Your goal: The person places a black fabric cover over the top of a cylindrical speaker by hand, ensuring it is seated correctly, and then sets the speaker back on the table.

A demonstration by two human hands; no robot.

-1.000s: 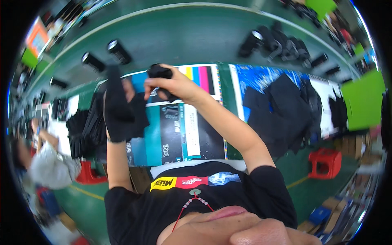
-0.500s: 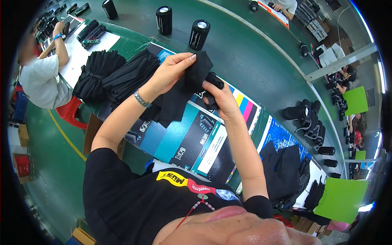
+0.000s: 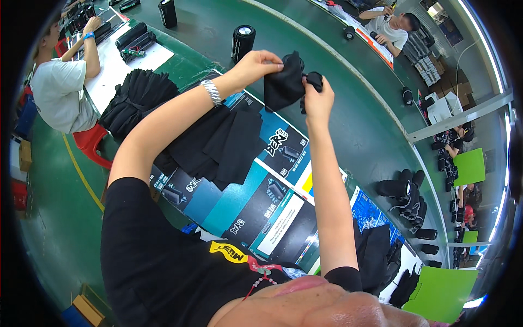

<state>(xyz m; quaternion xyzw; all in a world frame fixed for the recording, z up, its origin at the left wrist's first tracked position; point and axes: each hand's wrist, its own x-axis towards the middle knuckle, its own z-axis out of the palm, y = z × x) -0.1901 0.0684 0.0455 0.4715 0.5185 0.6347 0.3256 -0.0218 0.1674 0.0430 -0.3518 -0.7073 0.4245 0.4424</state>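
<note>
My left hand point(image 3: 263, 64) pinches the top edge of a limp black cloth pouch point(image 3: 283, 84) between thumb and fingertips. The pouch hangs over the far edge of the table. At its right side my right hand point(image 3: 318, 101) is closed around bunched black fabric, which stands out above the thumb. Whether that bunch is part of the same pouch is unclear. Below my left forearm, flat black cloth pieces point(image 3: 231, 144) lie overlapping on the printed sheets point(image 3: 245, 210). A gathered bundle of black cloth point(image 3: 139, 101) sits farther left.
Black cylindrical speakers point(image 3: 243, 43) stand on the green surface point(image 3: 348, 117) beyond the table. More speakers point(image 3: 406, 191) with cords are grouped at right. Black cloth point(image 3: 376, 256) lies near my right elbow. Co-workers sit at left point(image 3: 62, 90) and far right point(image 3: 389, 32).
Both hands have moved slightly away and to the right with the black pouch, now spread wider. More of the flat cloth pieces shows. The whole view has shifted.
</note>
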